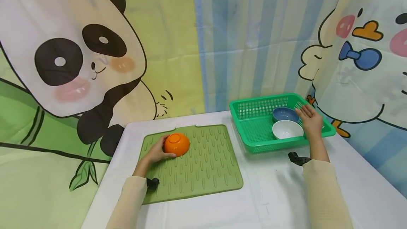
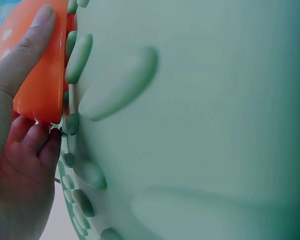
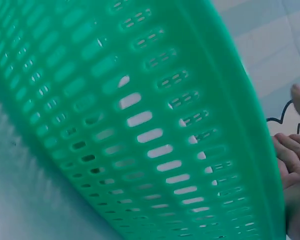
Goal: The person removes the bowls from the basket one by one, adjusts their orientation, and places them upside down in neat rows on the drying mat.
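An orange bowl (image 1: pixel 178 143) sits upside down on the green drying mat (image 1: pixel 206 158). My left hand (image 1: pixel 158 151) grips its left side. In the left wrist view the thumb lies along the outside of the orange bowl (image 2: pixel 40 75), and the other fingers are at its edge near the mat's raised ridges. My right hand (image 1: pixel 311 121) is over the right end of the green basket (image 1: pixel 254 147), holding nothing visible. Beside it, inside the basket, are a white bowl (image 1: pixel 287 130) and a blue bowl (image 1: pixel 285 113), both upright. The right wrist view shows mostly the slotted basket wall (image 3: pixel 155 125).
A white cloth covers the table (image 1: pixel 203 207) under the mat and basket. Behind it hangs a printed curtain (image 1: pixel 171 45) with cartoon figures, close to the basket's back edge. Both wrists carry black camera mounts, the right one (image 1: pixel 299 159) just in front of the basket.
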`<state>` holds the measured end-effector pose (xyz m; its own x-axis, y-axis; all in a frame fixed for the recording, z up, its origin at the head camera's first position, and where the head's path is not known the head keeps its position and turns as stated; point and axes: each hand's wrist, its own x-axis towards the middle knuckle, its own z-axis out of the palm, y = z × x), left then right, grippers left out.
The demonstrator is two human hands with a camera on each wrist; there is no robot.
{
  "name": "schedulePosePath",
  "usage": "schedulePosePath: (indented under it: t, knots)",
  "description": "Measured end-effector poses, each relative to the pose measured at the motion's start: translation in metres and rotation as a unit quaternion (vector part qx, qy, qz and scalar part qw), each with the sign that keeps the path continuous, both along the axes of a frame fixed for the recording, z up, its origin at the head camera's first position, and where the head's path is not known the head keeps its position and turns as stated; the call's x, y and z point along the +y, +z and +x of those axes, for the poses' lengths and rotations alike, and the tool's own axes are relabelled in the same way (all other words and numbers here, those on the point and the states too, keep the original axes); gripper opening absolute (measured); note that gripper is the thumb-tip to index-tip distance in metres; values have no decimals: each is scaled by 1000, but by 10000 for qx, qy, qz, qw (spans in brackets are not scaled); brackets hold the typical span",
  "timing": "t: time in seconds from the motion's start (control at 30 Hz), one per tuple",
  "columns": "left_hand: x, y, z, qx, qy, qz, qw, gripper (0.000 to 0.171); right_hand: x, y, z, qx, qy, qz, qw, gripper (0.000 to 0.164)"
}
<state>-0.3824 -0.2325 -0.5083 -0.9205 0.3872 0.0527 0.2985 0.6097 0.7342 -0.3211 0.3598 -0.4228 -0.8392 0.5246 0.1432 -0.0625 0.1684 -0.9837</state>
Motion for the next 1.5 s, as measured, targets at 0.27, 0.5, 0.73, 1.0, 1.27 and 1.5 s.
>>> schedulePosePath:
  t: [0.27,0.5,0.73,1.0,1.27,1.5]
  knots:
    - [0,-5,0,-51,-63,125,9999,100,4,-4,2,-668,193,509,9963,72]
    - [-2,-5,-3,-57,-108,186,9998,101,4,1,3,-569,-33,354,9977,72]
    - [-5,-4,1,-33,-39,53,10000,101,4,8,-3,-731,7,707,9948,70]
    - [-2,-5,-1,29,-116,140,9998,102,9,-3,-6,-834,218,1075,9905,74]
    - [-1,-8,-1,-1,-141,233,9996,99,9,-2,-1,-1238,183,1403,9822,67]
    - [-1,-11,-3,0,-145,348,9993,98,11,1,1,-1369,177,1601,9774,62]
